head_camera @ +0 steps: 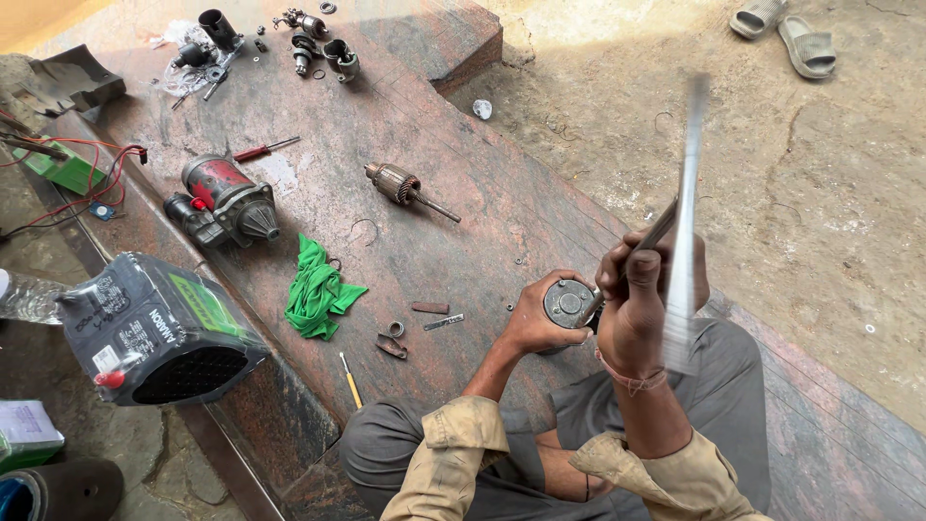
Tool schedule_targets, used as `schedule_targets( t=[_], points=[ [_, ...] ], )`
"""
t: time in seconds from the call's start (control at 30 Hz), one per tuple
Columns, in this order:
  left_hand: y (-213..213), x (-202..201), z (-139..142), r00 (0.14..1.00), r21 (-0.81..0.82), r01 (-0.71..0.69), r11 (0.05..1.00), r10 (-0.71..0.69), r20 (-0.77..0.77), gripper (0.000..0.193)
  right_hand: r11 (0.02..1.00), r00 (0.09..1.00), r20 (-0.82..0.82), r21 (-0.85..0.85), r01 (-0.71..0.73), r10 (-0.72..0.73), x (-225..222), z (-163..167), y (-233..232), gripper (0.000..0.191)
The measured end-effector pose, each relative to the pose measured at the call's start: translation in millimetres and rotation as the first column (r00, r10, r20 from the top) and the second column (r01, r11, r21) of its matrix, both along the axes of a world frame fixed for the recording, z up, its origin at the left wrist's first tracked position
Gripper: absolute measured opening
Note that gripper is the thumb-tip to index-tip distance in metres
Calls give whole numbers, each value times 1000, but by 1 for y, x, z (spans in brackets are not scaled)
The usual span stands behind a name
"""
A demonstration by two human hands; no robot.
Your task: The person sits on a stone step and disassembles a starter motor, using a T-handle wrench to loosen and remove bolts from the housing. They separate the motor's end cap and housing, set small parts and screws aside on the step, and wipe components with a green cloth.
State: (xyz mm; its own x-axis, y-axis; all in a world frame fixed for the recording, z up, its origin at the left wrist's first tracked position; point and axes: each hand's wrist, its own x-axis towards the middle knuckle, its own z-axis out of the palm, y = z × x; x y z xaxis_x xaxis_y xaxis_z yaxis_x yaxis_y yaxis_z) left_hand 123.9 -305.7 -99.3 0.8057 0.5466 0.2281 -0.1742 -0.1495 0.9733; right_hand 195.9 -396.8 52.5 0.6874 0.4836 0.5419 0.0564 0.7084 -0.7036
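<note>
Near the stone slab's (463,174) front edge, the left hand (535,323) wraps closed around a round grey metal housing (570,303), its flat end face up. The right hand (637,299) grips shut a long, motion-blurred flat tool (685,222). Farther back lie a green rag (318,289), an armature (405,186) and a starter motor (224,201).
</note>
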Motion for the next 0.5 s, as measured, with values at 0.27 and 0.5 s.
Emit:
schedule_targets(
  t=[0.27, 0.5],
  points=[
    [-2, 3, 1, 999, 30, -5, 1000, 4, 50, 67, 997, 999, -37, -78, -5, 3, 1, -3, 5, 46],
    [0, 4, 0, 999, -1, -2, 1000, 2, -51, 74, 997, 998, 37, -56, 58, -56, -1, -13, 1, 36]
  ],
)
